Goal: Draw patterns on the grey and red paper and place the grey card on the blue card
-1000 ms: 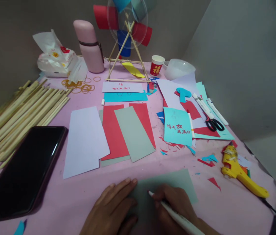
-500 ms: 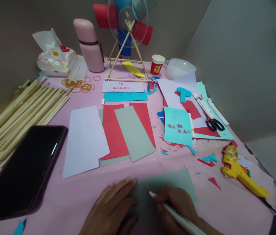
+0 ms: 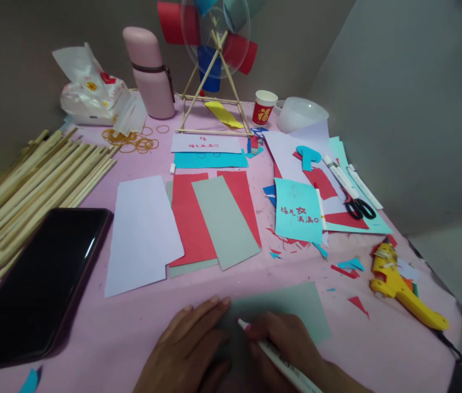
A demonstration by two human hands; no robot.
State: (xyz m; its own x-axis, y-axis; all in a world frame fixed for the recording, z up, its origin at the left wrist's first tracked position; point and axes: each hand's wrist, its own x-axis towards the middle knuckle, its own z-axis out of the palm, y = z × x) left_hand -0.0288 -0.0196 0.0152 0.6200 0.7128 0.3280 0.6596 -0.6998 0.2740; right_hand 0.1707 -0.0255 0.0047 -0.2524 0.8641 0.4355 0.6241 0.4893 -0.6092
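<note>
A grey-green sheet of paper [image 3: 300, 305] lies on the pink tablecloth close to me. My left hand [image 3: 190, 344] rests flat on its left part, fingers stretched out. Gripped in my right hand [image 3: 284, 344] is a white marker pen [image 3: 282, 363], its tip down at the paper near my left fingertips. Shadow covers the paper between my hands, so I cannot make out any marks there. Beyond them lie a white sheet [image 3: 143, 234], red paper [image 3: 192, 218] and a grey strip of paper [image 3: 226, 224].
At left are a black phone [image 3: 42, 284] and wooden sticks [image 3: 46, 191]. A yellow glue gun [image 3: 403, 295], scissors [image 3: 357, 207] and a lettered cyan card [image 3: 298, 210] lie right. Behind stand a pink flask [image 3: 153, 82], a stick-framed wheel [image 3: 214, 76] and a paper cup [image 3: 264, 107].
My right hand and the marker have shifted left across the paper, closer to my left fingertips. My left hand stays in place.
</note>
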